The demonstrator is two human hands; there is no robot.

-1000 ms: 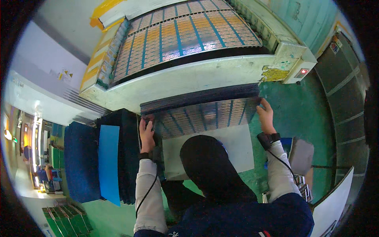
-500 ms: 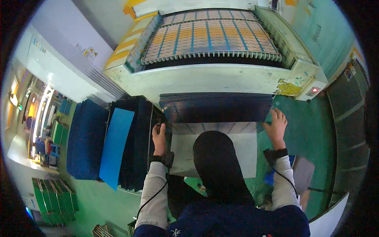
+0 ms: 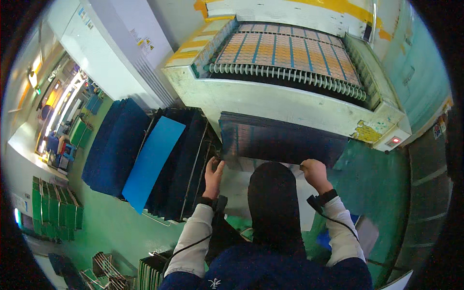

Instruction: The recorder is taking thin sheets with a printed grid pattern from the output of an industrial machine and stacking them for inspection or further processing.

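A stack of dark panels (image 3: 285, 140) stands on edge against the front of the pale machine (image 3: 290, 96). Below it a narrow band of a lighter, patterned panel (image 3: 249, 164) shows, above a white surface (image 3: 237, 193). My left hand (image 3: 213, 179) is beside the stack's lower left corner, thumb and fingers apart. At the lower edge of the stack, right of my knee, my right hand (image 3: 316, 175) is closed with fingers pinched together. What lies between those fingertips is too small to make out.
Patterned panels (image 3: 290, 50) lie on the machine's roller bed. To the left stand racks of dark panels (image 3: 116, 145), with a bright blue sheet (image 3: 154, 162) leaning on them. Green racked panels (image 3: 57, 208) stand farther left. A grey partition (image 3: 427, 188) bounds the right side.
My right hand has moved left from the stack's right edge to its lower edge, and its fingers have closed. My left hand remains by the left corner. The view has turned and tilted.
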